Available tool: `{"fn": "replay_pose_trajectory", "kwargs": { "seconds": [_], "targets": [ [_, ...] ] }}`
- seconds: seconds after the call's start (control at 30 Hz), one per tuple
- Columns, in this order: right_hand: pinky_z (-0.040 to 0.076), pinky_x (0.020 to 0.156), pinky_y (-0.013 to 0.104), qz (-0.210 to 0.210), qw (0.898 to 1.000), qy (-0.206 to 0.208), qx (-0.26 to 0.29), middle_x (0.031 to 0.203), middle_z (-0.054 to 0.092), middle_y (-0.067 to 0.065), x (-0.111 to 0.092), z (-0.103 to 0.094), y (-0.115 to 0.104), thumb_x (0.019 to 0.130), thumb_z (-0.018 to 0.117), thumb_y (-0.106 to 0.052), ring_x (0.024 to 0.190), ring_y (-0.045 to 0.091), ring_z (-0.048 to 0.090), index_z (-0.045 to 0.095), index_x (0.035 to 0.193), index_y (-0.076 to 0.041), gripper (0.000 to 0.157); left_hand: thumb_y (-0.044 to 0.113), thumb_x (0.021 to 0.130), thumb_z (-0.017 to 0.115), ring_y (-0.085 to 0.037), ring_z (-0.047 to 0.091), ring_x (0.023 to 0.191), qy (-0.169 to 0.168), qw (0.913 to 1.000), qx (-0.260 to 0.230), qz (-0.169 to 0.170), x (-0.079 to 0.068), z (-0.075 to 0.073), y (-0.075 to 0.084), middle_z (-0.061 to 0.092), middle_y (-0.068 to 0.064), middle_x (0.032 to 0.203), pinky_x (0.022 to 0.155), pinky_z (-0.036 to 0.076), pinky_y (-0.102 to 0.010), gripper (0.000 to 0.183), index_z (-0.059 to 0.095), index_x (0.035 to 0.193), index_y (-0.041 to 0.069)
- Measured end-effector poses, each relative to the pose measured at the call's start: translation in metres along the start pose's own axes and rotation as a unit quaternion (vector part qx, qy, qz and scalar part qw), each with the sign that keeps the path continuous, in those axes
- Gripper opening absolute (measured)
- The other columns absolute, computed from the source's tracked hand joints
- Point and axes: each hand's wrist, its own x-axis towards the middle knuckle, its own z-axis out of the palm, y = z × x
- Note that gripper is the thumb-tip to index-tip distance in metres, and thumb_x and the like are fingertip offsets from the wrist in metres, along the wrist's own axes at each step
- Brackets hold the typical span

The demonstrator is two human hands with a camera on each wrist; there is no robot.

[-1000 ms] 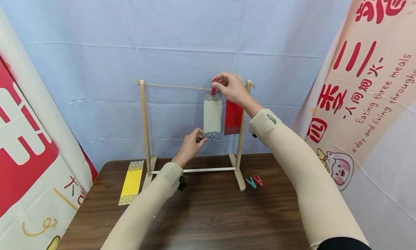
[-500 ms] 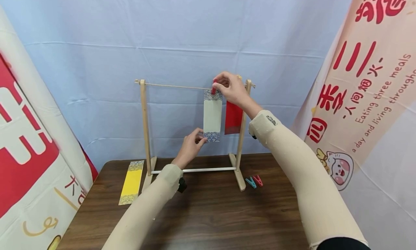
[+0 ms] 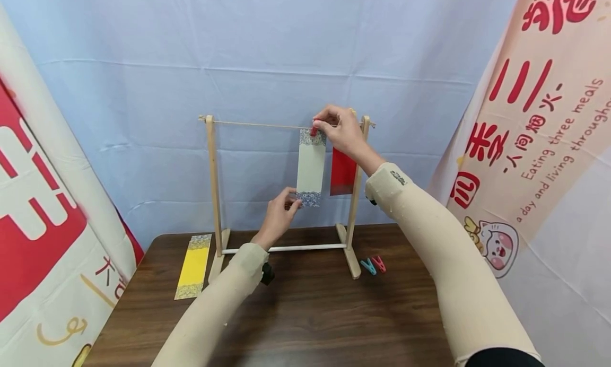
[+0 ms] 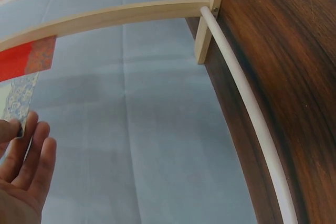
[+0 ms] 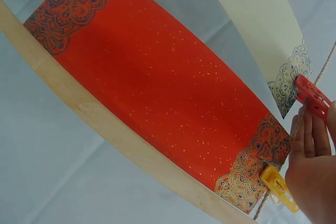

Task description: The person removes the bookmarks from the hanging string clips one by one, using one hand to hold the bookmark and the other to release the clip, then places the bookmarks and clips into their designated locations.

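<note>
Now our right hand pinches a red clip at the white strip's top edge, by the string, while our left hand grips that strip's lower left corner between thumb and fingers. Just to its right we see a red strip hanging under a yellow clip. Our wooden rack stands near the tabletop's back edge. A yellow strip lies near the back left corner; a blue clip and a pink clip lie beside the rack's right foot.
</note>
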Motion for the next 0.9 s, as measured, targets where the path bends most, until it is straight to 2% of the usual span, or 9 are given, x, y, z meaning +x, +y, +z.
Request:
{"fn": "replay_pose_trajectory", "kwargs": {
  "seconds": [0.4,0.67,0.9],
  "targets": [
    [0.056,0.089,0.029,-0.015,0.999,0.035,0.010,0.112,0.078,0.014,0.000,0.003,0.001,0.104,0.073,-0.011,0.103,0.025,0.074,0.077,0.114,-0.002,0.014,0.015,0.109,0.066,-0.028,0.076,0.094,0.014,0.9999,-0.001,0.007,-0.004,-0.002,-0.001,0.080,-0.011,0.104,0.085,0.063,-0.044,0.031,0.060,0.139,0.008],
    [0.057,0.099,0.036,-0.034,0.998,0.046,0.011,0.114,0.077,0.012,-0.002,-0.001,0.000,0.104,0.073,-0.013,0.108,0.023,0.073,0.076,0.116,-0.002,0.017,0.014,0.109,0.067,-0.025,0.076,0.092,0.015,0.9998,0.003,0.012,-0.008,-0.005,-0.003,0.080,-0.013,0.105,0.086,0.063,-0.044,0.031,0.060,0.139,0.006],
    [0.057,0.101,0.038,-0.037,0.997,0.060,-0.006,0.115,0.079,0.009,-0.004,-0.004,0.000,0.104,0.074,-0.017,0.111,0.021,0.074,0.077,0.116,-0.006,0.016,0.015,0.109,0.066,-0.026,0.076,0.094,0.015,0.9999,-0.002,0.005,-0.013,-0.008,-0.006,0.080,-0.013,0.105,0.087,0.062,-0.046,0.030,0.061,0.137,0.008]
  ]
}}
